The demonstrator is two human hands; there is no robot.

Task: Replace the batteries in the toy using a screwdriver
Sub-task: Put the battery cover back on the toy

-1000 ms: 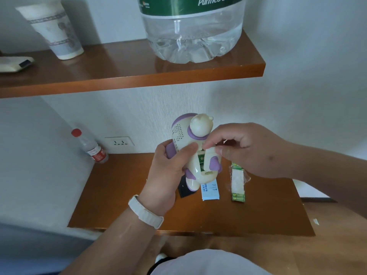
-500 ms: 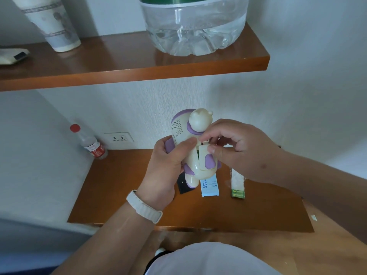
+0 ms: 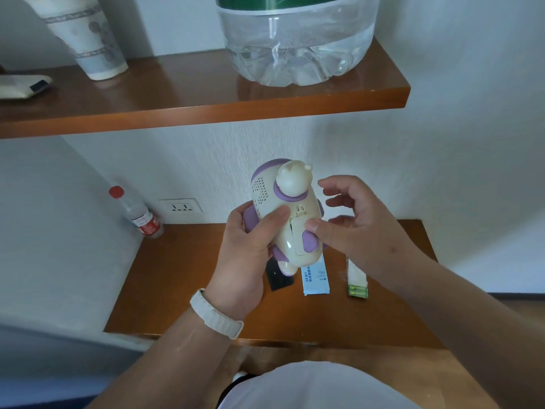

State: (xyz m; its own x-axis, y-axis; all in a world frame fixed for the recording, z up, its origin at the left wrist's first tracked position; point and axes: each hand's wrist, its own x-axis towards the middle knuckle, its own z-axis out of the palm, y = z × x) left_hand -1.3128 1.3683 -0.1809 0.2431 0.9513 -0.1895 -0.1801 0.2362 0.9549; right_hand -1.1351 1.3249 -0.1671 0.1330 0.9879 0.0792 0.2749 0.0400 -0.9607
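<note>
Blue-white box: "24" readable, other print too small. Green battery pack: faint "GP" mark.

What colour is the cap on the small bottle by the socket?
The cap is red, plain in the head view.

The left hand grips the toy over the table, thumb across its back. The right hand lays its thumb on the door in the toy's back, other fingers loose. Under the toy, a black thing, a blue box and a pack of batteries lie on the table. A bottle stands at the back left. A jug and a cup sit on the shelf above.
</note>
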